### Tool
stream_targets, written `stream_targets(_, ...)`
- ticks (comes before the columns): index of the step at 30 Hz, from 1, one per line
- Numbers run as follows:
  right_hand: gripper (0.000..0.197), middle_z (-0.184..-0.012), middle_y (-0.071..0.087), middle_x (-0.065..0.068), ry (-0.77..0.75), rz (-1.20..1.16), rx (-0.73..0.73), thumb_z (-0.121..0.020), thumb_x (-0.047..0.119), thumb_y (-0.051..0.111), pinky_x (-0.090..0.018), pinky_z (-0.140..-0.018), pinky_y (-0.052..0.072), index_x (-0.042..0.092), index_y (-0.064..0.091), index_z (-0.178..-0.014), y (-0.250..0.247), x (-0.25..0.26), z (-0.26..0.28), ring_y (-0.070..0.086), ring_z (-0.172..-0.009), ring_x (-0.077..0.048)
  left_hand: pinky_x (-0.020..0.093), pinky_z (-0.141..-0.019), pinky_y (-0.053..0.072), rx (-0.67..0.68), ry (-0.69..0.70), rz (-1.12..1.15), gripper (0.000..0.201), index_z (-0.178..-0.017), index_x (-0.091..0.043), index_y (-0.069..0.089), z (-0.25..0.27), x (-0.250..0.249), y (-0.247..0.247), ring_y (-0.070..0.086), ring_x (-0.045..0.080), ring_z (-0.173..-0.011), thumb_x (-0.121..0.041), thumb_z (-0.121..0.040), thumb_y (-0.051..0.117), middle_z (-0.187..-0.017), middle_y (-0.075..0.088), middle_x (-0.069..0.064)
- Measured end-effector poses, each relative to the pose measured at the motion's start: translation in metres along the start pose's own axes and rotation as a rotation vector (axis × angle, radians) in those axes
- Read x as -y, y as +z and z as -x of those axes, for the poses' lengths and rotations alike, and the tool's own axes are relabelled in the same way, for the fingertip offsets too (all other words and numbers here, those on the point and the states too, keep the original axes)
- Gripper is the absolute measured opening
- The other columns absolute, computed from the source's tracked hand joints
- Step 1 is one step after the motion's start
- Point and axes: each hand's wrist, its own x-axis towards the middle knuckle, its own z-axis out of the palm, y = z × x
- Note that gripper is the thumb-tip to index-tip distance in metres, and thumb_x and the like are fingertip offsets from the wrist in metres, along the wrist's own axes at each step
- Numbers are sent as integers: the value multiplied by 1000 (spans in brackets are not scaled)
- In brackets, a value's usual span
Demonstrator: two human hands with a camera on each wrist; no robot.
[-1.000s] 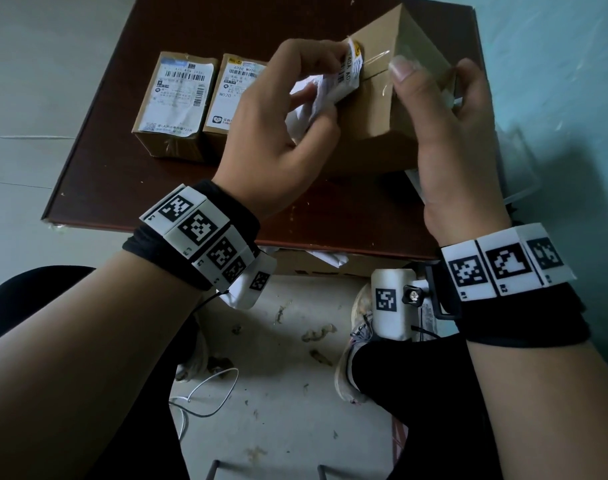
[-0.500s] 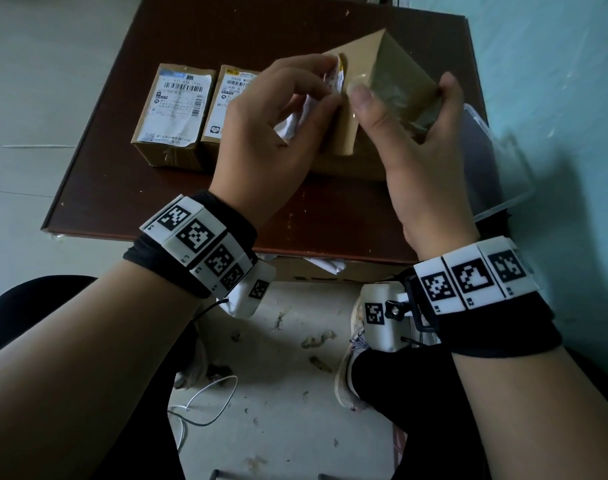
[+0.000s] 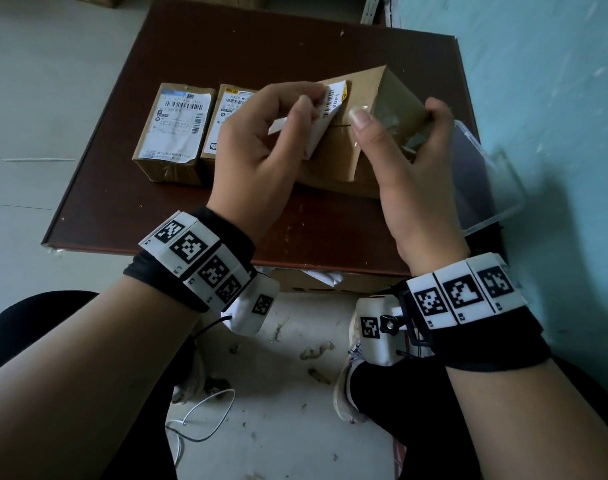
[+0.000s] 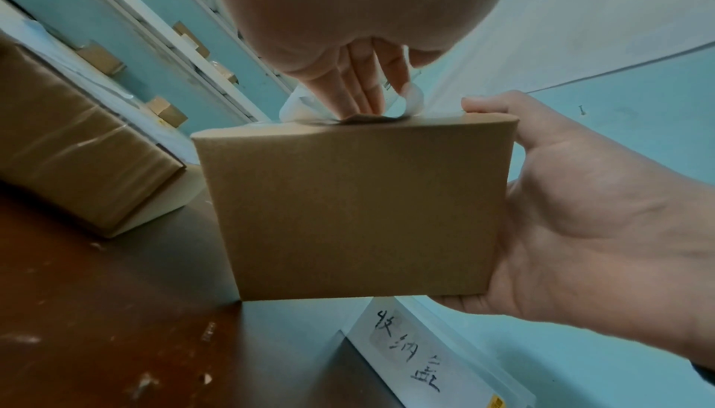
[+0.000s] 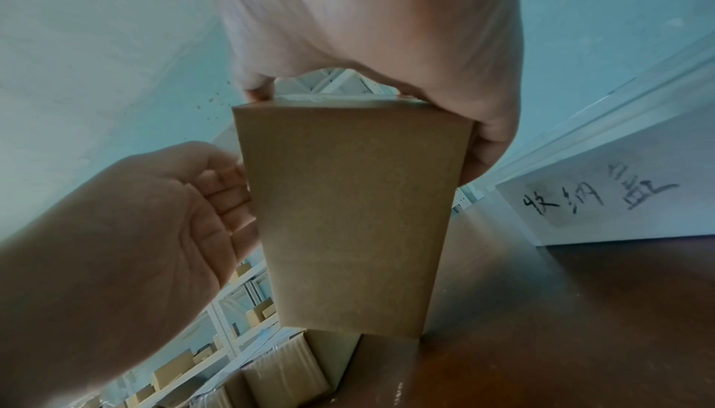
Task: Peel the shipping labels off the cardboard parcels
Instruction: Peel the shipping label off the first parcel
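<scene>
A brown cardboard parcel (image 3: pixel 344 157) stands tilted on the dark table (image 3: pixel 198 216), seen from below as the parcel (image 4: pixel 356 206) and the parcel (image 5: pixel 352 222) in the wrist views. My right hand (image 3: pixel 399 133) grips its upper end, thumb on the near face, fingers over the far side. My left hand (image 3: pixel 292 109) pinches the white shipping label (image 3: pixel 326 116), which is peeled back and stays stuck only at its top corner. The curled label (image 4: pixel 410 99) shows above the parcel's edge. Two more parcels, one (image 3: pixel 174 133) and another (image 3: pixel 223 123), lie at the left with labels on top.
A clear plastic bin (image 3: pixel 482 168) sits off the table's right edge beside the blue wall; its side bears handwriting (image 4: pixel 410 350). Paper scraps (image 3: pixel 323 275) lie under the table's front edge. A white cable (image 3: pixel 205 420) and debris lie on the floor between my legs.
The parcel has come lower and nearer to me. My left hand has drawn the label further off the near face, so more of its printed strip now shows.
</scene>
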Motion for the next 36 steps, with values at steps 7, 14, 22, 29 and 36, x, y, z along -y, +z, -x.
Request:
stream_targets(7,117,-148,56,0,-16,-29,26,-71,79,76,-10,-88,56,25,27,-163,1,0,3,64,-126,-9,13,-92,53,15,103,-99,16,-107,1,76,-2,5,2,67,-1,-112,-12,-101,69,-118,73,9)
stream_targets(14,115,-148,55,-2,-6,-82,47,-74,70,81,-12,-90,57,25,23,-162,4,-4,0,64,-126,-10,12,-88,51,-16,65,-92,14,-96,1,74,-2,4,1,69,4,-108,-8,-102,65,-114,74,9)
stream_targets(22,115,-145,56,-5,-10,-112,55,-66,71,81,-14,-86,57,23,27,-156,2,-5,0,66,-122,-13,48,-96,60,-28,-140,115,27,-105,-1,76,-4,6,0,73,21,-106,-15,-108,53,-111,77,7)
stream_targets(29,122,-151,49,-10,19,-97,74,-60,70,87,-36,-98,65,25,24,-155,6,-8,-1,65,-128,-22,14,-87,54,0,30,-76,14,-101,-3,77,-2,6,1,71,10,-108,-16,-99,73,-113,75,8)
stream_targets(36,124,-152,50,-11,27,-104,65,-60,68,87,-35,-97,66,23,24,-157,6,-8,-1,66,-127,-20,17,-89,54,-10,22,-134,14,-96,-4,73,-4,10,2,70,7,-106,-15,-102,66,-111,73,2)
